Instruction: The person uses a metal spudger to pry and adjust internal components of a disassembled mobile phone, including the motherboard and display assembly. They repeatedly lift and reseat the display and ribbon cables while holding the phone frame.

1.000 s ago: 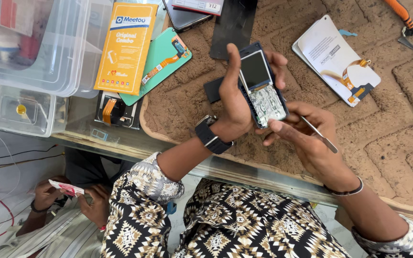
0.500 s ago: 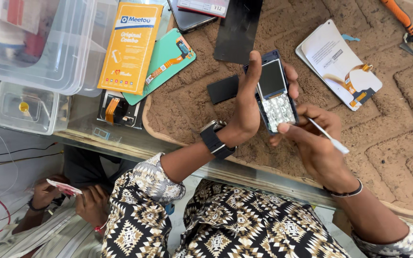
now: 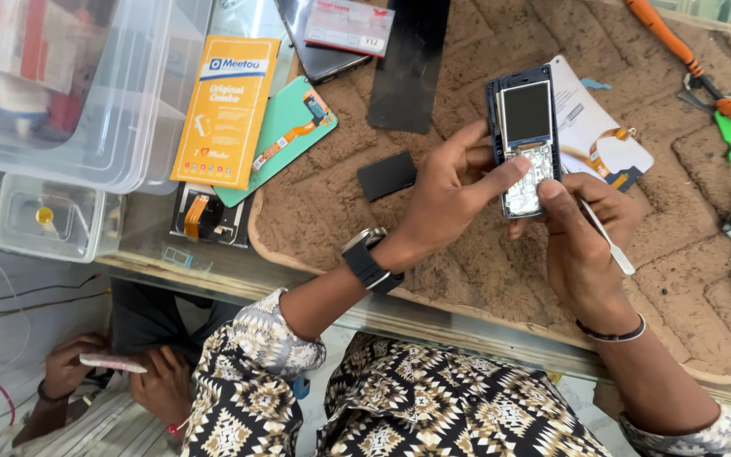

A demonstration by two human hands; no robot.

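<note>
My left hand [image 3: 446,190] has lifted the opened phone [image 3: 524,140] farther over the brown mat [image 3: 484,254] and grips it, while my right hand [image 3: 581,241] pinches a thin tool [image 3: 607,241] beside its keypad.

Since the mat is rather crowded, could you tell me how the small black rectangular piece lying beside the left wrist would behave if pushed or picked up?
The black rectangular piece lies flat, so it would probably slide rather than roll or tip. It looks thin and smooth, so likely light and hard to pinch off the brown mat, whose rough surface might resist sliding.
</note>
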